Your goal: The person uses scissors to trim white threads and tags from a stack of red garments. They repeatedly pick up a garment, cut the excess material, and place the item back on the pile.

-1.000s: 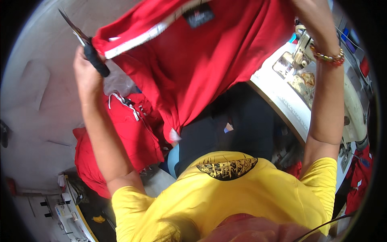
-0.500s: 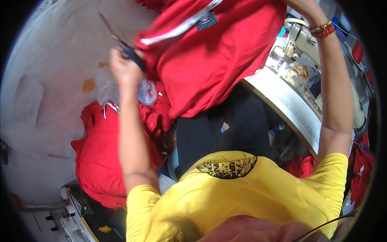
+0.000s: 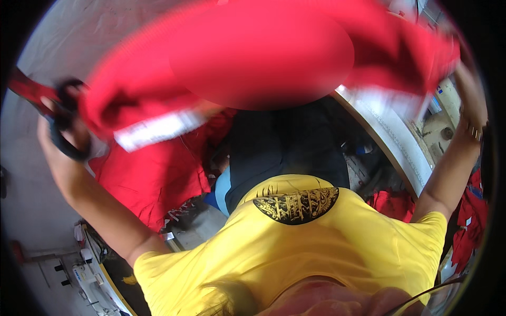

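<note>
Red garment (image 3: 258, 58) is stretching across the frame's top; guessing you're doing the spreading-out step. Your left hand (image 3: 79, 131) is gripping scissors (image 3: 59, 117), upper left; your right hand (image 3: 466, 87) is clutching its edge, upper right. Next move's probably needing scissors kept clear.

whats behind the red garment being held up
Past the lower edge of the red garment show a red cloth pile, the person's dark trousers and part of a white tabletop. What lies directly behind its blurred middle is covered.
</note>
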`<state>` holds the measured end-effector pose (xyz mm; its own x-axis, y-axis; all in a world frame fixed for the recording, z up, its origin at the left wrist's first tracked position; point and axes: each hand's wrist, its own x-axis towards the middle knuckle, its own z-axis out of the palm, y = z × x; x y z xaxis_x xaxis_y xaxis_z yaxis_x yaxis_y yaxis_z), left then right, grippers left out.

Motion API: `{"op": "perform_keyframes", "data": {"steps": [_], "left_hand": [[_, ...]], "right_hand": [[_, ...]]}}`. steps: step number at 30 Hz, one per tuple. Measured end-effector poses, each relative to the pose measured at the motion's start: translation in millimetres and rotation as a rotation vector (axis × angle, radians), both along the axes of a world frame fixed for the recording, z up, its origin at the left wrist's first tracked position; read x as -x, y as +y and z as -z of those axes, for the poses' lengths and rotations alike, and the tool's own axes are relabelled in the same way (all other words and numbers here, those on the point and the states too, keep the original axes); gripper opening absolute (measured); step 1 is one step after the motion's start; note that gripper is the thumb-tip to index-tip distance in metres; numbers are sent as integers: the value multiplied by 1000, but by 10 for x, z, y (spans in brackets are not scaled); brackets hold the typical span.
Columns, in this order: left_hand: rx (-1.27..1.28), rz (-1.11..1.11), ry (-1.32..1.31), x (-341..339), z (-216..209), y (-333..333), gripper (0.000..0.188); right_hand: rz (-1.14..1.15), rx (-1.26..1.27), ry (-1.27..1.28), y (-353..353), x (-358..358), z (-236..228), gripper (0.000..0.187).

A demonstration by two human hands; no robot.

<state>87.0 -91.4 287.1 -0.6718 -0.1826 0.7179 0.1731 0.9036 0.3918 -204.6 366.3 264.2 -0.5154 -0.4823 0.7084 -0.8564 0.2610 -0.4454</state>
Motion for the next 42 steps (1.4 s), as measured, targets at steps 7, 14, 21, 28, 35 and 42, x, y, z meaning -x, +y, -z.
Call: {"op": "perform_keyframes", "data": {"steps": [7,14,21,28,35,42], "left_hand": [[-596,200,-683,-672,1161,810,36],[-251,-11,-568,47,1636,723,24],[-39,-128,-726,385,2593,978,36],[-335,-236,-545,464,3278,903,39],[-124,-575,-303,-74,2479,-33,24],[-106,-600,-572,-193,2212,-875,28]], "right_hand": [[-217,-540,-604,710,-779,632,28],[221,-534,-23,116,-389,1247,26],[-326,-528,-537,-948,-713,2445,34],[262,-493,-263,-1343,-84,3344,59],[-20,-530,-26,-1806,-204,2951,37],[-851,-336,-164,-3230,-881,2434,23]]}}
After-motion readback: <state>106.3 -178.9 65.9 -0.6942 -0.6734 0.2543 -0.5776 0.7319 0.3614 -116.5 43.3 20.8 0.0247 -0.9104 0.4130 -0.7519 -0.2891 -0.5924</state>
